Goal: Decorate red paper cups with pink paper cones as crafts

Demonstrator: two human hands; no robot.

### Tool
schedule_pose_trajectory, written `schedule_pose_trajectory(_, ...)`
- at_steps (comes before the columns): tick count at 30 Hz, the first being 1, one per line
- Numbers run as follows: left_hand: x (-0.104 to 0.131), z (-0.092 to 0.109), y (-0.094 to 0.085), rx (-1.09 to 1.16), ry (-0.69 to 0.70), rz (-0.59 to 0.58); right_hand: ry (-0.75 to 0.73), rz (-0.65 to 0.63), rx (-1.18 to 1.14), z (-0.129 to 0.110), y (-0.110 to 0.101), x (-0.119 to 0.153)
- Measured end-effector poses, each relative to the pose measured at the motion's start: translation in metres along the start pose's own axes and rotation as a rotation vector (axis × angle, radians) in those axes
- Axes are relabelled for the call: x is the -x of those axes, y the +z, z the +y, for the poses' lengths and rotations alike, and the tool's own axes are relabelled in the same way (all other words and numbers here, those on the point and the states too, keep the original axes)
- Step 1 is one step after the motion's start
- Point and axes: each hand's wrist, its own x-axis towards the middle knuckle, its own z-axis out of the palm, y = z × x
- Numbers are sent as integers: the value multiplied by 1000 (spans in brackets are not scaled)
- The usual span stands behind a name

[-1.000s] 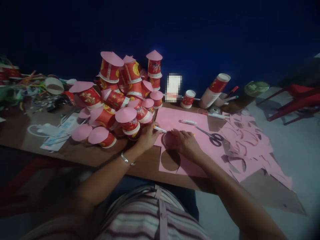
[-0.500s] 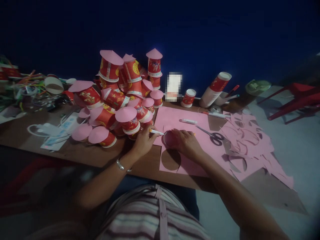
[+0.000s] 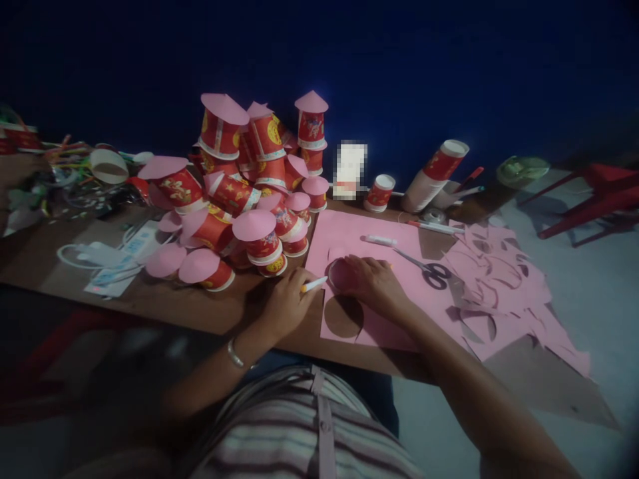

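One hand holds a slim, cylindrical pen.

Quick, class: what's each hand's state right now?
Left hand: closed, holding a white pen.
Right hand: holding a round object against the pink sheet.

Could be a home or a small workshop, too dim to say for sure, but set up for paper crafts either way. Got a brown tabletop right under the left hand's grip on a white pen, with a pink sheet just right of that grip, then scissors and a mess of cut pink scraps farther right. Just beyond the grip and to its left, see red paper cups heaped up with pink cone tops. Farther left, spot a power strip. Well right of the grip, note a red stool on a pale floor.
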Motion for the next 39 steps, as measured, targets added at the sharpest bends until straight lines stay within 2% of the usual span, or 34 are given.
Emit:
schedule_pose_trajectory(11,22,14,11,-105,60,-71,-18,27,-41,4,2,2)
schedule_pose_trajectory(18,25,19,13,-110,50,-126,-10,31,-33,4,3,1)
schedule_pose_trajectory(28,26,23,18,-38,20,-107,11,-5,-31,1,-3,0)
schedule_pose_trajectory(31,22,26,10,-6,52,-56,18,-7,-28,0,-3,0)
schedule_pose_trajectory(36,9,25,-14,70,98,161,44,14,-54,0,1,0)
schedule_pose_trajectory(39,2,22,-25,130,127,234,48,26,-68,0,2,1)
